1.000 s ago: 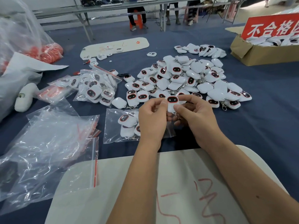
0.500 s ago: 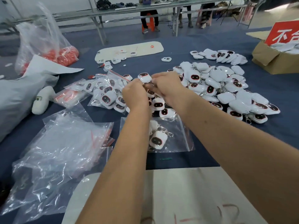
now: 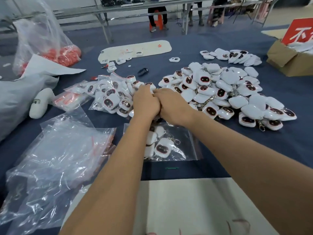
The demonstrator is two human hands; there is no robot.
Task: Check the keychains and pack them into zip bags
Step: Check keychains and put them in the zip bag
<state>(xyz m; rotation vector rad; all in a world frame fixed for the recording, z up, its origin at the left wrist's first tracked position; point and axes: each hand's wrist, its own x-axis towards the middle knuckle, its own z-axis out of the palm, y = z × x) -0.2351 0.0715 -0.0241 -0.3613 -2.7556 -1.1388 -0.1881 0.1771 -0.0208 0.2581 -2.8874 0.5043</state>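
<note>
A dark blue cloth (image 3: 220,36) covers the work surface. At the far left stands a big clear plastic bag (image 3: 39,36) with orange-red items (image 3: 67,54) at its bottom, and a grey-white sack (image 3: 18,95) lies near it. A white oval object (image 3: 39,103) rests beside the sack. Far in the middle lies a long cream board (image 3: 149,48). At the far right is a cardboard box (image 3: 288,60) with a red sign (image 3: 299,33) in it. Near the bottom lies a white board with red marks (image 3: 194,206). Behind, a seated person's legs (image 3: 156,17) show under a metal table (image 3: 118,9)
</note>
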